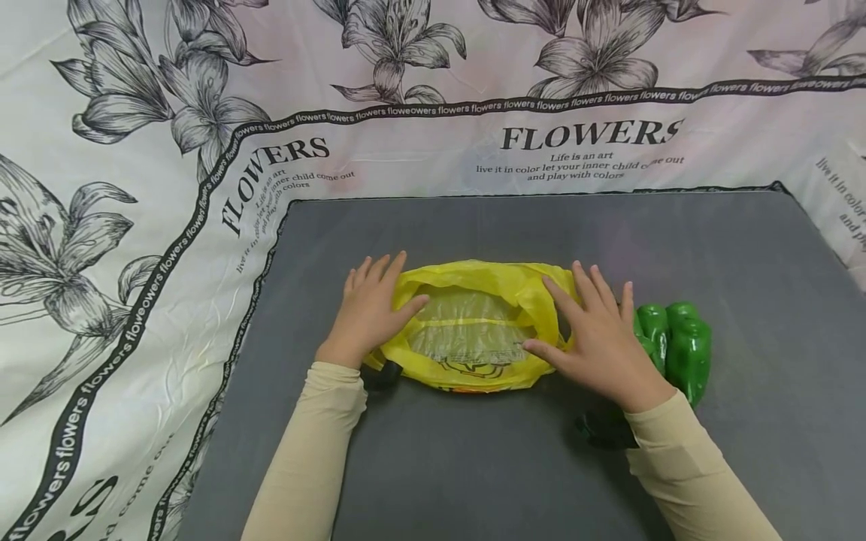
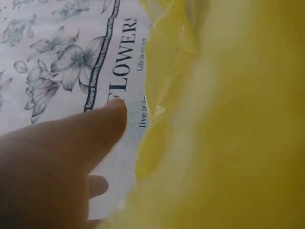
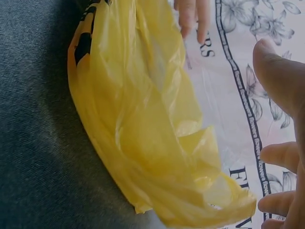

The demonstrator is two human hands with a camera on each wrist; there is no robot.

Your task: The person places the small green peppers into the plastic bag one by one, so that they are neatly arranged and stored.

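A yellow plastic bag (image 1: pixel 473 379) stands on the grey tabletop in the head view, its mouth spread wide and its inside showing. Beside the bag's left end is my left hand (image 1: pixel 372 308), fingers straight and thumb reaching over the rim; whether it touches is unclear. My right hand (image 1: pixel 598 349) hovers at the right end with fingers spread, holding nothing. In the right wrist view, the fingers and thumb (image 3: pixel 279 78) stand apart from the crumpled bag (image 3: pixel 138 124). The left wrist view has the thumb (image 2: pixel 90 133) close to the blurred yellow plastic (image 2: pixel 248 133).
Glossy green bell peppers (image 1: pixel 688 349) lie just right of my right hand, partly hidden by it. A white cloth printed with flowers and lettering (image 1: pixel 419 150) borders the grey surface (image 1: pixel 473 466) at the back and left. Dark objects sit below both wrists.
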